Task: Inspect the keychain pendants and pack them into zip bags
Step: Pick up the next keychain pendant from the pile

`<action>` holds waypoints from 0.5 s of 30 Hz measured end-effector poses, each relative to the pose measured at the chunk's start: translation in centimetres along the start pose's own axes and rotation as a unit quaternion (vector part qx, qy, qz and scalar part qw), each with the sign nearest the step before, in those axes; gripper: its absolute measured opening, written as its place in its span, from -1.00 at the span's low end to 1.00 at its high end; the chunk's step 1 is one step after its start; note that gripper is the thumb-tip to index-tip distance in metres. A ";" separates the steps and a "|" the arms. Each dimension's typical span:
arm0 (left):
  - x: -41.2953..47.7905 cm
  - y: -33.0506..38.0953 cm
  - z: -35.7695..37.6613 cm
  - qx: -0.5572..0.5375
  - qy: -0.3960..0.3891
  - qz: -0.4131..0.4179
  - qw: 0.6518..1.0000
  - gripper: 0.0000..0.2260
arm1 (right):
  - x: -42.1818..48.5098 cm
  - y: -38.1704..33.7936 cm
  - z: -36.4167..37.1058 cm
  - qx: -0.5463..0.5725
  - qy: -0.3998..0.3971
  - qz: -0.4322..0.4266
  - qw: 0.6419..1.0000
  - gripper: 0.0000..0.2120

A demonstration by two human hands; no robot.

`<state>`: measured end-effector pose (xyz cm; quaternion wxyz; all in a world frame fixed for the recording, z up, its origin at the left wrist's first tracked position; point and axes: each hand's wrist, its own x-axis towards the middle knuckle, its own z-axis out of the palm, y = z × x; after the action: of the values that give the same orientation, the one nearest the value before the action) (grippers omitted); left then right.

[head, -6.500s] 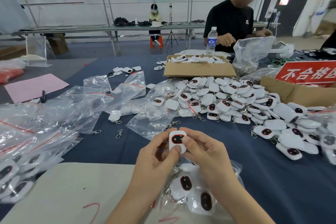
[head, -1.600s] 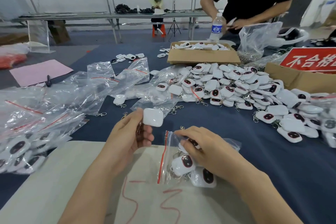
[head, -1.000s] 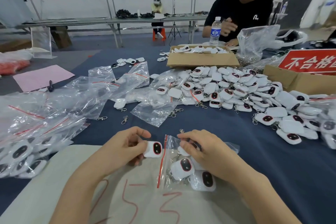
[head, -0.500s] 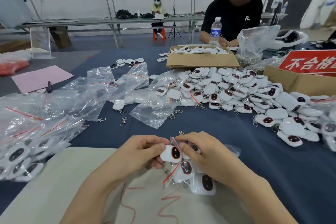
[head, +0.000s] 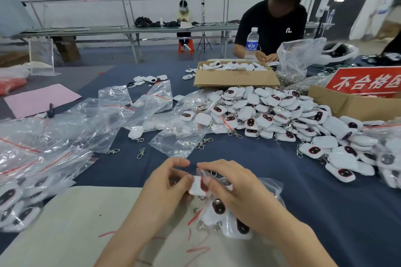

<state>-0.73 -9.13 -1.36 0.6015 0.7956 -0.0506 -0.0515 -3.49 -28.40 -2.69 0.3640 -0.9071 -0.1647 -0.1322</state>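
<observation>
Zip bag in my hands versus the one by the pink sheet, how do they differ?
The held zip bag has several pendants inside; the zip bag by the pink sheet looks empty. The held one's mouth is held open by the right hand while the left hand presses a pendant into it; the other lies untouched. The held one sits on the beige board, the other on the blue cloth. Both are clear plastic.

Blue table (head: 260, 158): pendants (head: 271, 110), zip bags (head: 91, 123), box (head: 234, 79).
</observation>
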 end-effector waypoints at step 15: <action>-0.9 -0.2 3.5 -0.100 -0.064 0.001 0.993 -0.67 | 0.1 -0.2 0.3 -0.022 -0.007 -0.006 1.000 -0.68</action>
<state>-2.13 -12.27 -2.53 0.6740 0.7262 -0.0840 -0.1064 -3.45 -28.00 -2.70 0.3417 -0.9150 -0.1695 -0.1318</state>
